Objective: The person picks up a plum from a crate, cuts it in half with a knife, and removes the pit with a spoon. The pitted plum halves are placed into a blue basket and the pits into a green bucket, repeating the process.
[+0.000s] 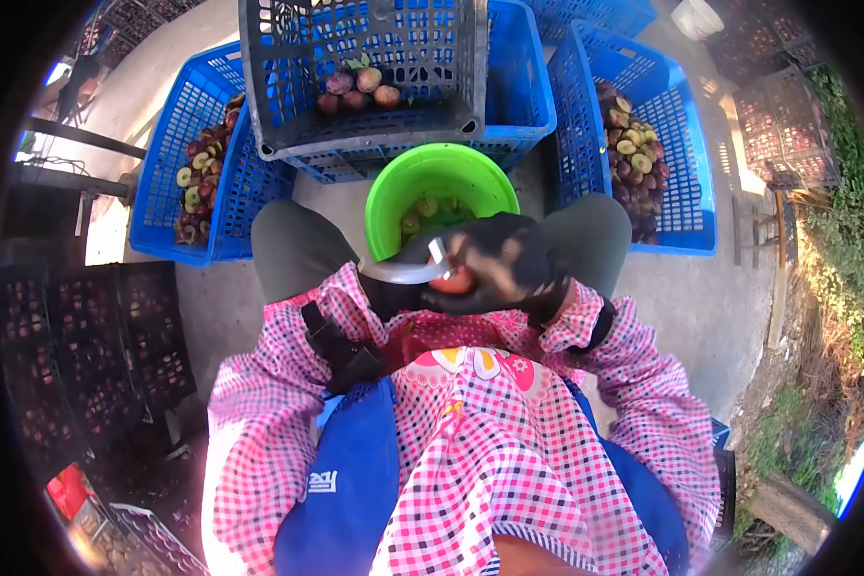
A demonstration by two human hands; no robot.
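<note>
Both hands wear dark gloves and meet low over my lap, just in front of a lime-green bucket (381, 206). A reddish plum (454, 280) shows between them, against the fingers of my right hand (514, 264), which are closed and partly smeared by motion. Across my left hand (389, 296) runs a pale curved tool (400, 274); its white end touches or overlaps the plum. The left fingers look closed, though partly hidden under the tool. Inside the bucket lie some greenish-yellow fruit pieces (432, 211).
Ahead, a black crate (278, 130) with several whole plums (357, 88) rests on a blue crate (518, 77). Blue crates of cut plums stand at left (154, 173) and right (686, 154). Dark stacked crates (96, 336) fill the left side.
</note>
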